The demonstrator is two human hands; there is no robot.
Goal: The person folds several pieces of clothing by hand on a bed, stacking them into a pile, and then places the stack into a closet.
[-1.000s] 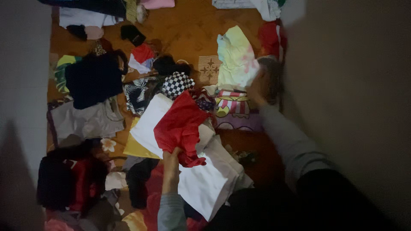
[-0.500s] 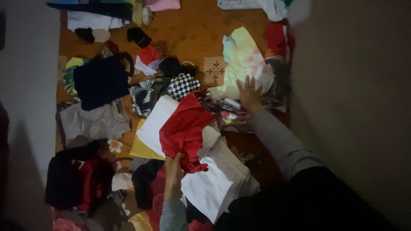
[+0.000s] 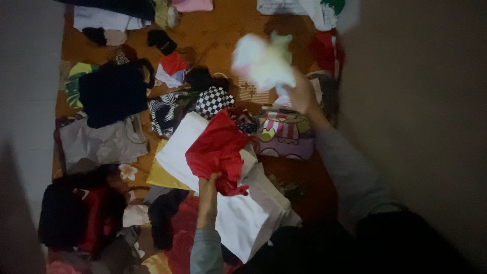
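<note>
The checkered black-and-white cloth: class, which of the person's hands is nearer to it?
Left, narrowly. The left hand grips the red cloth below the checkered cloth; the right hand holds a pale garment off to its right.

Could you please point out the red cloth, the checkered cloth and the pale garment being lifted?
red cloth (image 3: 217,149), head view, middle of the fabric.
checkered cloth (image 3: 212,101), head view, centre of the pattern.
pale garment (image 3: 261,63), head view, blurred middle.

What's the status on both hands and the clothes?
Left hand gripping red garment, lying on white cloth. Right hand holding pale, motion-blurred garment above the pile. Striped cartoon-print cloth lies below it.
</note>
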